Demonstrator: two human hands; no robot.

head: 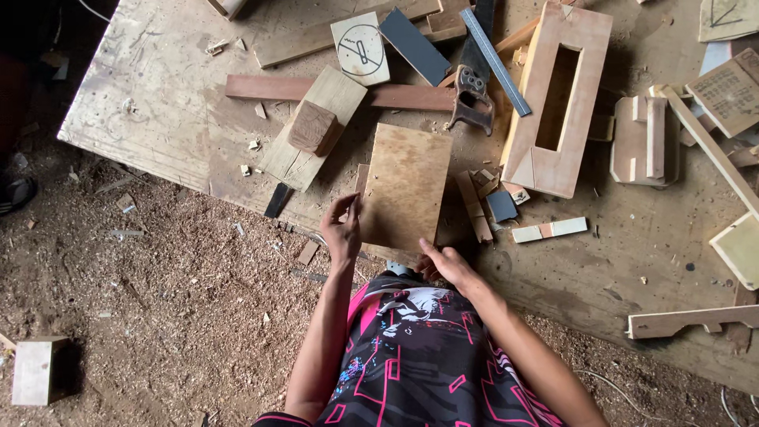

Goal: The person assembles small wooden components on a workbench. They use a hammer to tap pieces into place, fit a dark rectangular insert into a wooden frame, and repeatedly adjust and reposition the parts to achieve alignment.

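A flat rectangular wooden board (405,186) lies at the near edge of the workbench (158,95). My left hand (342,231) grips its left lower edge, thumb on top. At the board's near right corner my right hand (448,263) holds it from below, fingers curled at the edge. Both arms reach up from my patterned black and pink shirt.
Behind the board lie a wooden frame with a rectangular slot (558,99), a hand saw (474,79), a metal ruler (496,61), a wood block on a plank (313,128) and several offcuts. Sawdust covers the floor (158,300); a small wooden box (35,370) sits at lower left.
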